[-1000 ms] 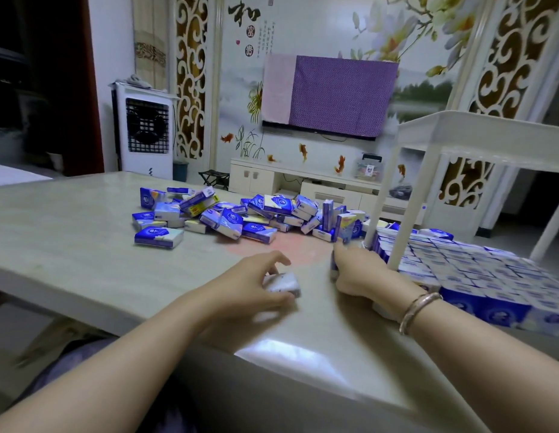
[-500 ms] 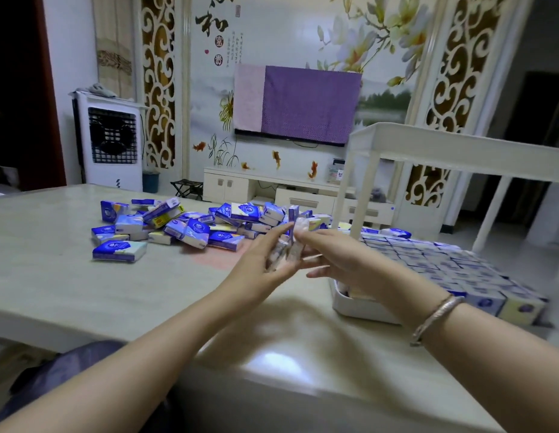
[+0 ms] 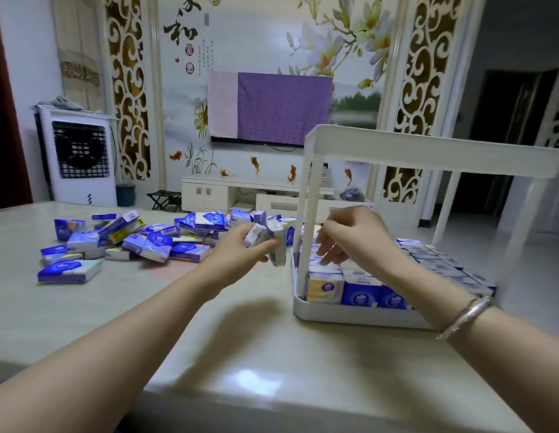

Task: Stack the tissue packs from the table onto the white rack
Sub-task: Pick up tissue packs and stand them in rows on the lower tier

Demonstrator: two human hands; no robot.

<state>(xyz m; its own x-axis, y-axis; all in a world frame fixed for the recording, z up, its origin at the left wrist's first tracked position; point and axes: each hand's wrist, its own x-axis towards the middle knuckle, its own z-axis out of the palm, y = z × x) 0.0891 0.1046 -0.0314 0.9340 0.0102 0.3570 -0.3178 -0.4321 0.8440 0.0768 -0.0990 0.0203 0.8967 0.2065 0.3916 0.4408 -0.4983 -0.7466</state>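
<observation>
Two blue-white plastic tissue packs (image 3: 267,237) now lifted in my gripping left hand (image 3: 240,254); right hand (image 3: 350,235), fingers spread, reaches over white plastic rack (image 3: 359,317) corner.

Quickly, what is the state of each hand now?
Left hand: grips tissue packs.
Right hand: open, holds nothing, fingers reaching down to the packs on the white rack.

Left hand (image 3: 240,254): raised off worktop (image 3: 209,354), grip now round two or three tissue packs (image 3: 267,240), moved toward 3 o'clock beside rack (image 3: 344,315). Right hand (image 3: 353,239): parted from left, fingers now spread over racked packs (image 3: 359,284).
</observation>
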